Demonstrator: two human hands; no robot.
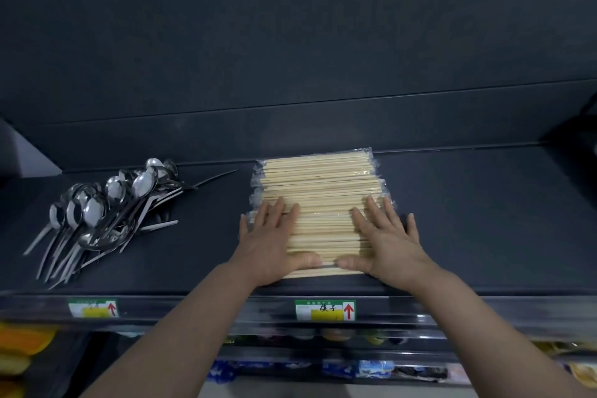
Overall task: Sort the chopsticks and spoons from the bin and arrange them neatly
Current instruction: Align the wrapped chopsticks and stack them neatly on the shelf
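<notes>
two bare hands lie flat on a stack of wrapped wooden chopsticks (318, 200) that rests on a dark shelf (468, 220). the left hand (271, 239) is spread open, palm down, over the left part of the stack; its fingers point away from the person and its thumb lies along the near edge of the stack. it grips nothing. the right hand (384, 239) is spread the same way over the right part of the stack, thumb turned inward toward the left thumb, the two thumb tips near each other but apart. it too closes on nothing, only presses flat. its little finger reaches past the right end of the chopsticks onto the shelf.

the chopsticks lie crosswise, side by side in clear plastic sleeves, the pile running from under the palms to well beyond the fingertips.

well to the left of the left hand sits a loose heap of metal spoons (103, 207), bowls away from the person and handles fanning toward the shelf's front edge.

below the wrists, on the shelf's front rail, is a green and yellow label (324, 309) with a red arrow; a second label (93, 308) is fixed below the spoons.
</notes>
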